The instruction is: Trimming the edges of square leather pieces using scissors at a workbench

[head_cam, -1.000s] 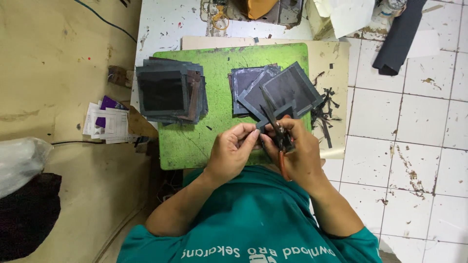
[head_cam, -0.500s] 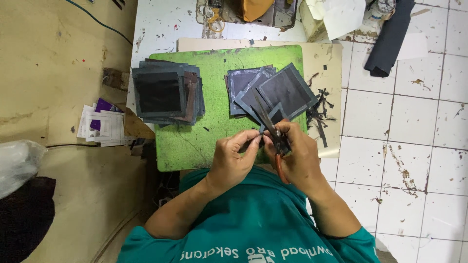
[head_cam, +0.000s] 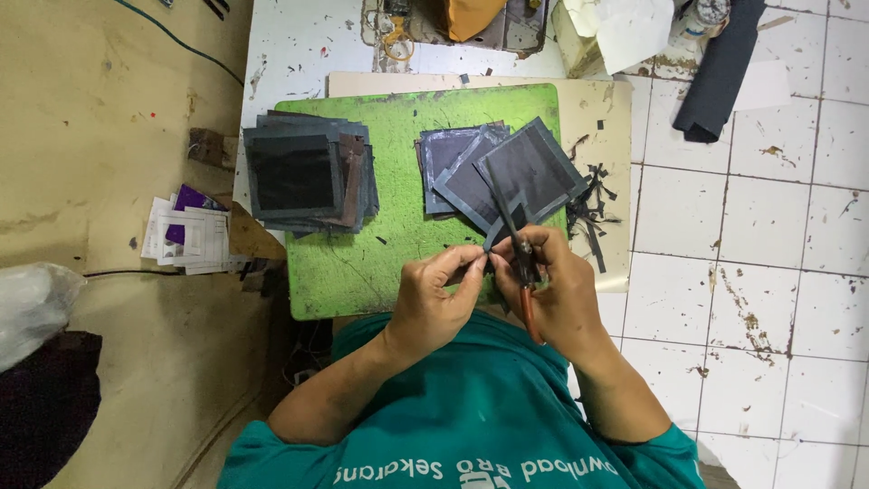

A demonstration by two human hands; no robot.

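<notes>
My right hand (head_cam: 557, 294) grips a pair of scissors (head_cam: 516, 244) with reddish handles, blades pointing away from me. My left hand (head_cam: 439, 294) pinches a small dark square piece (head_cam: 503, 228) against the blades, over the near edge of a green cutting mat (head_cam: 398, 244). Just beyond my hands lies a fanned pile of dark grey-edged squares (head_cam: 507, 172). A taller stack of similar dark squares (head_cam: 303, 172) sits on the mat's left side.
Dark trimmed strips (head_cam: 593, 208) litter the beige board right of the mat. Papers (head_cam: 186, 231) lie left on the yellowish floor, a plastic bag (head_cam: 32, 303) further left. A dark cloth (head_cam: 720, 68) and clutter sit at the top on the white tiles.
My hands and the scissors have stayed at the mat's near edge, with only small shifts of the piece between the fingers. The piles have not moved.
</notes>
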